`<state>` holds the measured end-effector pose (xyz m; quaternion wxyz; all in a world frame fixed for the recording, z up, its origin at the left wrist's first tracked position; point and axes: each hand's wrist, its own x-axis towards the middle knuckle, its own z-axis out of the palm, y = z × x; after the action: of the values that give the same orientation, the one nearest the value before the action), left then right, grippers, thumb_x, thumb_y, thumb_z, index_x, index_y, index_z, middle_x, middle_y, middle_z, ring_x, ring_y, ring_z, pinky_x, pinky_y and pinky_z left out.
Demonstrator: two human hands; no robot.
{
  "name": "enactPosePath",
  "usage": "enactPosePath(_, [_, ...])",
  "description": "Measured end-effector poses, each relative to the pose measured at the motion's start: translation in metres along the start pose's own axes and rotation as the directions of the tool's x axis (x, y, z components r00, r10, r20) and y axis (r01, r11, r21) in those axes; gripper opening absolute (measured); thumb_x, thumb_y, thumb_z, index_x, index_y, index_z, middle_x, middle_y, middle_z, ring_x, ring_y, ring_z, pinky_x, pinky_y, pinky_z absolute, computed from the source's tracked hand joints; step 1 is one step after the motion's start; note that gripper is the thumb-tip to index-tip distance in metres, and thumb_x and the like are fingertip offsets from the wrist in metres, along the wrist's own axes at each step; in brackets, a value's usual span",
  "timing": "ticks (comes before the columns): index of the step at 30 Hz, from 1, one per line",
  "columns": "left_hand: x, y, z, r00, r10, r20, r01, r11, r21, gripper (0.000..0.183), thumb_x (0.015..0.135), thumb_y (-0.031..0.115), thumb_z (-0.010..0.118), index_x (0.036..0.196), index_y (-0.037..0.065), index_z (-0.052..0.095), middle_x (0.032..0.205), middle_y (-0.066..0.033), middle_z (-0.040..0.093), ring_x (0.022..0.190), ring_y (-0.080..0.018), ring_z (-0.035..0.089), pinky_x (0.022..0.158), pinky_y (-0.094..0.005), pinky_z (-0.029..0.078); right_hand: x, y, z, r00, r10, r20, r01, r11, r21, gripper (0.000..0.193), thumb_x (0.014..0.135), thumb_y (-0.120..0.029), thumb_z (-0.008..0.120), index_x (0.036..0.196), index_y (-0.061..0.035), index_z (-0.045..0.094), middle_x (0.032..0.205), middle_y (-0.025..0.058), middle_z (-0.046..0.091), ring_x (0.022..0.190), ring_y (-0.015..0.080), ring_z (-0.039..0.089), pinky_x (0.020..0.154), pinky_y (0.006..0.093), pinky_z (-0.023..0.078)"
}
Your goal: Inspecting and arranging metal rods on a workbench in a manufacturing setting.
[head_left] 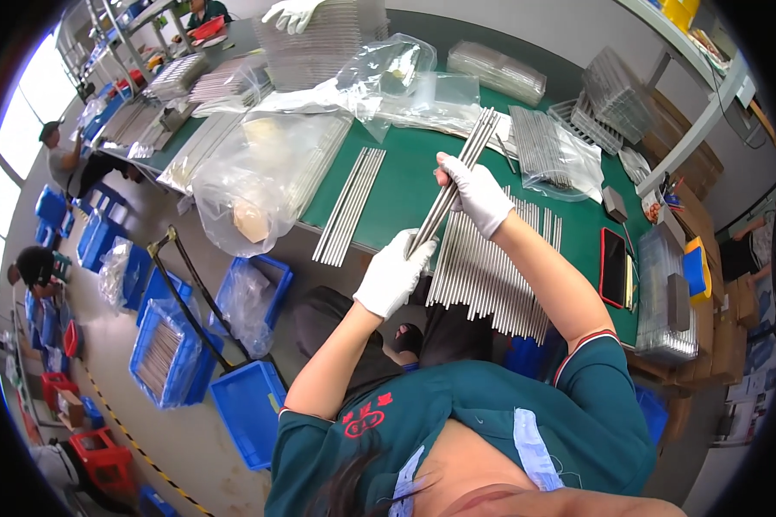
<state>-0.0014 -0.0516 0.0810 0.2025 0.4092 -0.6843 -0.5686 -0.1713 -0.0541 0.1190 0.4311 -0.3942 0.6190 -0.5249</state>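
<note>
A slim bundle of shiny metal rods point(483, 133) slants up and away over the bench, held in both gloved hands. My left hand point(394, 274) is closed round its near lower end. My right hand point(478, 194) grips it higher up, with the thumb and a fingertip showing bare skin. Under my right forearm lies a wide row of similar rods point(483, 267), whose near ends stick out past the bench edge. To the left, a smaller row of rods point(350, 207) lies side by side on the green bench top point(397, 185). The bundle's exact number of rods is unclear.
Clear plastic bags point(259, 181) and packed rods cover the bench's left. Bagged rods point(547, 155), plastic trays point(616, 90) and a red-edged phone point(613, 267) lie right. Blue crates point(250, 405) stand on the floor at left. Another person's white glove point(293, 15) shows at the far side.
</note>
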Motion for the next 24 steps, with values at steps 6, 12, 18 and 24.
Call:
enactPosePath(6, [0.022, -0.033, -0.003, 0.996, 0.084, -0.024, -0.076, 0.964, 0.255, 0.035, 0.085, 0.035, 0.043, 0.102, 0.005, 0.051, 0.067, -0.0120, 0.057, 0.059, -0.0267, 0.056, 0.058, -0.0355, 0.045, 0.019, 0.029, -0.038, 0.935, -0.353, 0.035, 0.229, 0.525, -0.820, 0.045, 0.082, -0.048, 0.042, 0.093, -0.0079, 0.060, 0.088, 0.0163, 0.059, 0.085, 0.0325, 0.056, 0.073, 0.0381, 0.044])
enactPosePath(12, [0.018, -0.020, 0.015, 1.000, 0.007, -0.009, 0.002, 0.707, 0.707, 0.053, 0.083, 0.038, 0.042, 0.126, 0.008, 0.033, 0.091, -0.0204, 0.059, 0.081, -0.0351, 0.058, 0.071, -0.0430, 0.045, 0.003, 0.041, 0.003, 0.802, -0.425, 0.419, 0.539, 0.212, -0.815, 0.028, 0.082, -0.034, 0.046, 0.084, -0.0106, 0.063, 0.077, 0.0111, 0.059, 0.075, 0.0278, 0.058, 0.066, 0.0372, 0.046])
enactPosePath(18, [-0.006, -0.034, 0.010, 0.991, 0.108, 0.077, -0.131, 0.715, 0.686, 0.057, 0.082, 0.043, 0.045, 0.126, 0.007, 0.036, 0.092, -0.0109, 0.061, 0.081, -0.0294, 0.059, 0.072, -0.0376, 0.045, 0.000, 0.058, -0.002, 0.830, -0.305, 0.467, 0.505, 0.059, -0.861, 0.026, 0.080, -0.031, 0.049, 0.076, -0.0086, 0.062, 0.069, 0.0107, 0.057, 0.067, 0.0273, 0.058, 0.059, 0.0374, 0.047])
enactPosePath(24, [-0.041, -0.028, -0.041, 0.893, 0.287, -0.346, -0.184, 0.936, 0.301, 0.021, 0.083, 0.028, 0.052, 0.087, 0.008, 0.059, 0.076, -0.0098, 0.061, 0.067, -0.0257, 0.060, 0.060, -0.0330, 0.047, -0.001, 0.070, -0.016, 0.787, -0.386, 0.481, 0.560, 0.121, -0.820, 0.026, 0.081, -0.031, 0.049, 0.076, -0.0076, 0.060, 0.070, 0.0111, 0.057, 0.068, 0.0273, 0.057, 0.059, 0.0380, 0.046])
